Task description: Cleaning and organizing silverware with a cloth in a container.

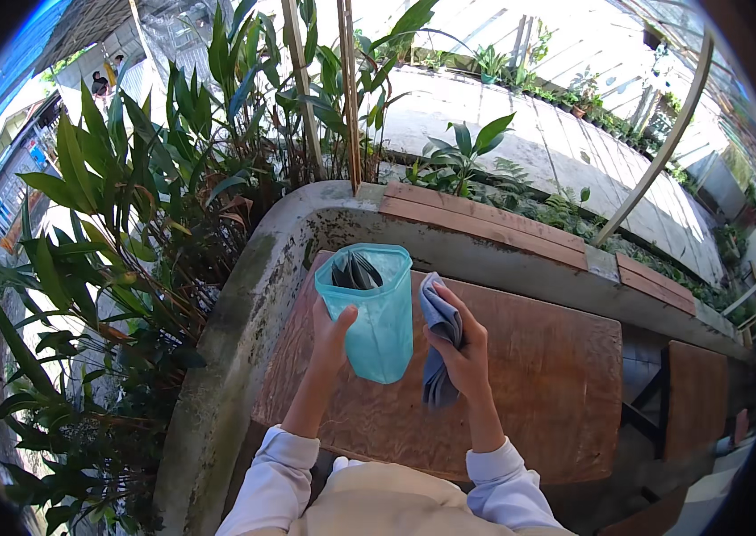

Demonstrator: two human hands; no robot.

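My left hand (330,333) grips the left side of a turquoise translucent plastic container (378,335), with the thumb towards me. Its open top tilts my way, and several dark, narrow pieces (356,271) stick up inside; what they are is not clear. Just right of the container, apart from it, my right hand (463,348) holds a folded grey-blue cloth (443,321) between thumb and fingers. Both hands are above a brown wooden table (525,375) with a worn top. How the left fingers wrap behind the container is hidden.
A low concrete wall (224,362) curves around the table's left and far sides, topped with wooden planks (481,221). Tall leafy plants (116,268) crowd its left side. A second wooden table (694,402) stands to the right. Two people (102,84) are far off at upper left.
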